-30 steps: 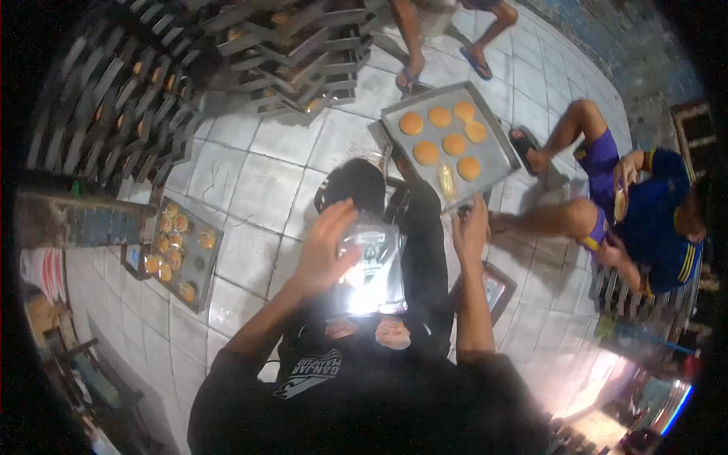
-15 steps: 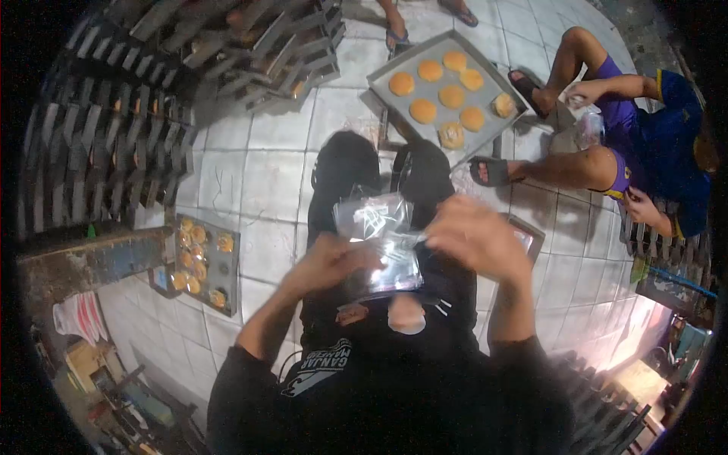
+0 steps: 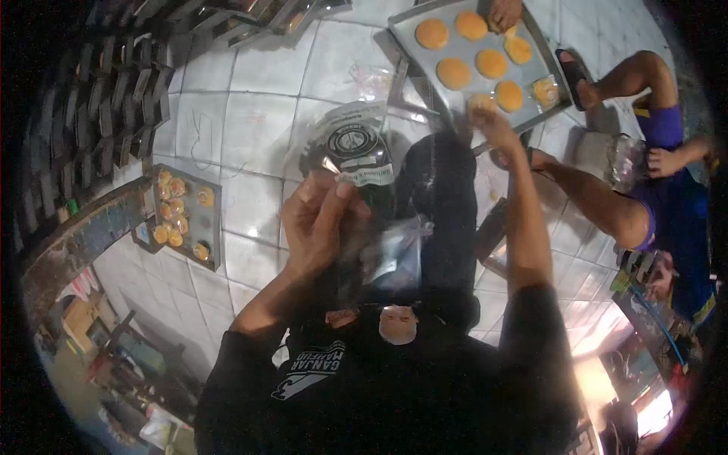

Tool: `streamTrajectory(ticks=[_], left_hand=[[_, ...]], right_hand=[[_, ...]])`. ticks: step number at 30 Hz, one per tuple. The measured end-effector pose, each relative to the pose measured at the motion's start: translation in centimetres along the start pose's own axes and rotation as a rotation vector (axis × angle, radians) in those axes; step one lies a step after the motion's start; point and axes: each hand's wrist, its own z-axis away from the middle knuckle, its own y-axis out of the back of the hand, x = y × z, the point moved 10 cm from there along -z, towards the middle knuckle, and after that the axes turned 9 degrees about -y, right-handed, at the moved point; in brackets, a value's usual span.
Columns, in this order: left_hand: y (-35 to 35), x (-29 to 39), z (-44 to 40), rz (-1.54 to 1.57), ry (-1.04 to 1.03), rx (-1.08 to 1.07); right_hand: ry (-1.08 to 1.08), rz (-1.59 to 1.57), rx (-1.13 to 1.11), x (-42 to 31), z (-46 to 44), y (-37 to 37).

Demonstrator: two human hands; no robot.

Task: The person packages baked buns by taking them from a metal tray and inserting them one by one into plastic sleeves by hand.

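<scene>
My left hand point(image 3: 322, 216) pinches a clear plastic bag point(image 3: 353, 144) with a dark round printed logo, held up in front of my lap. More clear plastic bags point(image 3: 398, 258) lie on my lap. My right arm stretches out to the metal tray point(image 3: 425, 76) of round golden buns point(image 3: 453, 73). At the tray's near edge, the curled fingers of my right hand point(image 3: 494, 130) are on a bun point(image 3: 481, 101); both are blurred and the fingertips are partly hidden.
Another person's hand point(image 3: 504, 14) is over the far side of the tray. A seated person point(image 3: 614, 197) is at the right, a plastic packet by their legs. On the left stand a smaller tray point(image 3: 205, 227) of buns and dark stacked racks point(image 3: 98, 106).
My right hand has left the bags and moved out to the tray. My left hand has lifted one bag off my lap. Another person's hand has come over the tray.
</scene>
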Motion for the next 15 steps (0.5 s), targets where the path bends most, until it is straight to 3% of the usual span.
streamTrajectory(ticks=[4, 6, 8, 10, 11, 12, 14, 15], left_hand=[[1.6, 0.5, -0.6, -0.192, -0.091, 0.042], [1.0, 2.4, -0.9, -0.224, -0.255, 0.026], [1.7, 1.2, -0.7, -0.169, -0.216, 0.063], [1.4, 2.2, -0.9, -0.197, -0.358, 0.033], [1.2, 2.5, -0.9, -0.205, -0.406, 0.019], [1.4, 2.2, -0.8, -0.207, -0.395, 0.037], [1.1, 2.8, -0.8, -0.2, -0.411, 0.044], [1.1, 1.9, -0.9, -0.158, -0.282, 0.066]], right_hand=[[0.053, 0.072, 0.167, 1.9, -13.2, 0.3], [0.075, 0.158, 0.335, -0.8, -13.6, 1.2], [-0.004, 0.135, 0.293, 0.1, -16.6, -0.4], [-0.087, 0.119, 0.263, 0.0, -16.8, -1.2], [-0.083, 0.273, 0.262, -3.0, -15.6, -1.7], [-0.075, 0.428, 0.264, -5.5, -14.6, -2.1], [-0.009, 0.404, 0.224, -4.0, -14.7, -4.6], [-0.001, 0.212, 0.281, -0.9, -14.5, -5.7]])
